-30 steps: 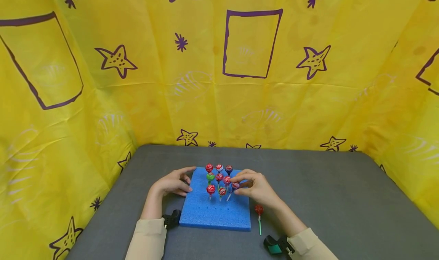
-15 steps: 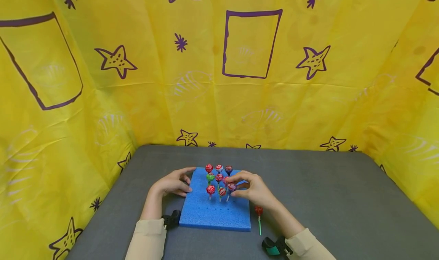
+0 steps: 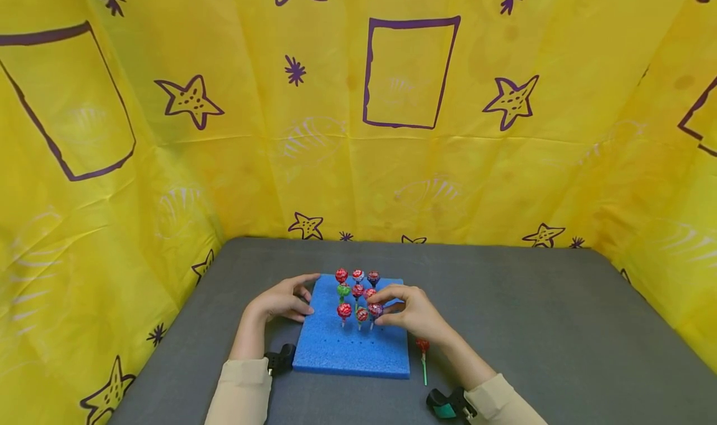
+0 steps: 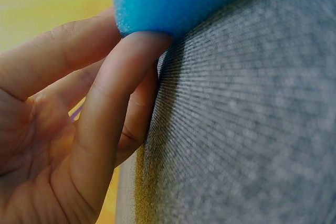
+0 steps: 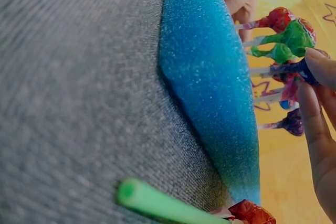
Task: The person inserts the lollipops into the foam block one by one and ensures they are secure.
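My right hand pinches a purple-wrapped lollipop by its head between thumb and fingers. In the right wrist view, that lollipop's white stick meets the top of the blue foam board. Several other wrapped lollipops stand upright in the board in rows, among them a green one and a red one. My left hand rests at the board's left edge. Its thumb presses against the foam's side in the left wrist view, and the fingers touch farther along.
A red lollipop with a green stick lies on the grey table, just right of the board. A row of small holes runs across the board's near part. Yellow patterned cloth hangs behind and at both sides.
My right hand has shifted slightly left and down with the purple lollipop, which has gone from tilted to nearly upright in the front row. My left hand stays at the board's edge.
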The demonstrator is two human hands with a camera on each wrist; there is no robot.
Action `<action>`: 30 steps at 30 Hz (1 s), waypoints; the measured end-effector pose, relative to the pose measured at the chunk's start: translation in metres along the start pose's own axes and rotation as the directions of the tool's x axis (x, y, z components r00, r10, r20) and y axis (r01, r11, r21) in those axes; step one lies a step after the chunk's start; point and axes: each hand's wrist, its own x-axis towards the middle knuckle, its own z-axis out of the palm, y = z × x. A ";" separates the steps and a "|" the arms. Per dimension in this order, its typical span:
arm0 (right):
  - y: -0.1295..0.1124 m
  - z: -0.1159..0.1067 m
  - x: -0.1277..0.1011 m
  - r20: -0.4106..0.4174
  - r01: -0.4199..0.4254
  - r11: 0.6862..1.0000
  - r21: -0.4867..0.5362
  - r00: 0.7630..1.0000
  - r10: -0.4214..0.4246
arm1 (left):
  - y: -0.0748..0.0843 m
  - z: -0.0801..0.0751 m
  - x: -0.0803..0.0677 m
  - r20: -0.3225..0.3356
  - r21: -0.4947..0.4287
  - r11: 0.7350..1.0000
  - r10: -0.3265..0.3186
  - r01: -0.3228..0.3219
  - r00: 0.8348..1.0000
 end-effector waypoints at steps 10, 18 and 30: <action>0.001 0.000 0.000 0.009 0.012 1.000 0.016 1.000 -0.012 | -0.001 0.000 0.000 0.000 0.002 1.000 0.005 -0.005 1.000; 0.000 -0.002 -0.002 0.002 -0.009 0.999 0.054 1.000 0.009 | 0.001 0.000 0.001 0.000 -0.001 1.000 -0.001 0.001 1.000; 0.003 -0.012 -0.009 -0.020 -0.036 0.997 0.066 0.999 0.037 | 0.000 0.000 0.000 0.007 -0.003 1.000 0.009 -0.009 1.000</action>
